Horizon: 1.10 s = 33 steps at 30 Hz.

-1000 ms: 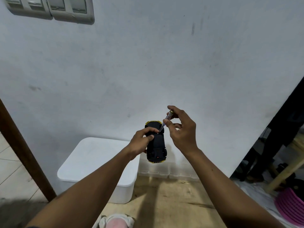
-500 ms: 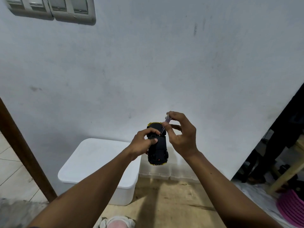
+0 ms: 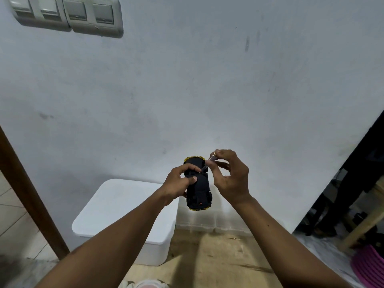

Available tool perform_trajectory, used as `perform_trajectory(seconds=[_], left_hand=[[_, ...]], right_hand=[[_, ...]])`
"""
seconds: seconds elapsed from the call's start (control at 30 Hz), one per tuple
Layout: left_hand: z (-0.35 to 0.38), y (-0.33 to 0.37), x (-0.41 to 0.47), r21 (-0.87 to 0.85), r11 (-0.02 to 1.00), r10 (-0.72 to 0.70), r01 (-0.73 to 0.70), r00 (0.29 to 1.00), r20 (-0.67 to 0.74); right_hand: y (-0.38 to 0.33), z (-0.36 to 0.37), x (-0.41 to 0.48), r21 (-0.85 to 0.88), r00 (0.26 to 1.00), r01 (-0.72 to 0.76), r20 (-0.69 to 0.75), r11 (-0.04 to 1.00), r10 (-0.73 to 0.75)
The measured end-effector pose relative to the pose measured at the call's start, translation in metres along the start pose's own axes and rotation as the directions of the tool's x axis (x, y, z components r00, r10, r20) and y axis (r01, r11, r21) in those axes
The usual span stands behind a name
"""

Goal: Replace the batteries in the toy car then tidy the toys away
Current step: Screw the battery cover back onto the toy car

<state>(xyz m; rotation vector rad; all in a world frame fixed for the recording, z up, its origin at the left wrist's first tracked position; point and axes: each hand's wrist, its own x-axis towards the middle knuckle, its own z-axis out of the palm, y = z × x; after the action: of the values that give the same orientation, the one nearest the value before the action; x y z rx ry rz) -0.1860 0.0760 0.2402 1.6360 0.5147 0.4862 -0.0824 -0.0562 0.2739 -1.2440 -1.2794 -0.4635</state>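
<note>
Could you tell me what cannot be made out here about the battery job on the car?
Head view:
- Screw under the screwdriver tip: too small, blurred.
- Batteries: none visible on the toy car underside.
- Car's left flank: covered by the left hand.
- Screwdriver handle: partly wrapped by the right hand.

The left hand (image 3: 180,181) covered the left flank of the toy car (image 3: 198,183), so the wheels on that side could not be seen. Above the car, the screwdriver (image 3: 207,163) was blurred, its handle mostly buried in the fingers of the right hand (image 3: 231,179); whether the tip sat in a screw was too small to tell. Below and left of the car, the white lidded bin (image 3: 116,206) was partly hidden behind the left forearm. Far up-left of the car, the wall switches (image 3: 68,13) ran past the top edge.
</note>
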Motion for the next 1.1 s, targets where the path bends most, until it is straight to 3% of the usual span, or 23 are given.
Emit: perform_trajectory(seconds=[0.17,0.4,0.6,0.73,0.9,1.1], left_hand=[[0.001,-0.002,0.001,0.001,1.0,-0.006,0.006,1.0,-0.004],[0.0,-0.004,0.001,0.003,1.0,-0.008,0.008,1.0,-0.002],[-0.003,-0.004,-0.001,-0.002,1.0,-0.01,0.01,1.0,-0.013],[-0.007,-0.008,-0.003,0.0,1.0,-0.017,0.017,1.0,-0.014],[-0.007,-0.007,-0.005,-0.007,1.0,-0.013,0.013,1.0,-0.015],[-0.005,-0.004,-0.005,-0.002,1.0,-0.007,0.007,1.0,-0.019]], right_hand=[[0.003,0.003,0.003,-0.019,0.995,0.094,0.031,0.995,-0.094],[-0.001,0.008,0.003,-0.073,0.999,0.034,-0.031,0.997,-0.036],[-0.003,0.007,-0.001,0.014,0.999,-0.031,0.045,0.999,0.031],[0.001,0.005,0.001,-0.017,1.0,0.014,0.002,1.0,-0.014],[-0.001,0.005,0.001,0.036,0.996,-0.035,0.088,0.999,0.032],[0.0,0.012,0.003,0.012,0.999,0.028,0.029,1.0,-0.028]])
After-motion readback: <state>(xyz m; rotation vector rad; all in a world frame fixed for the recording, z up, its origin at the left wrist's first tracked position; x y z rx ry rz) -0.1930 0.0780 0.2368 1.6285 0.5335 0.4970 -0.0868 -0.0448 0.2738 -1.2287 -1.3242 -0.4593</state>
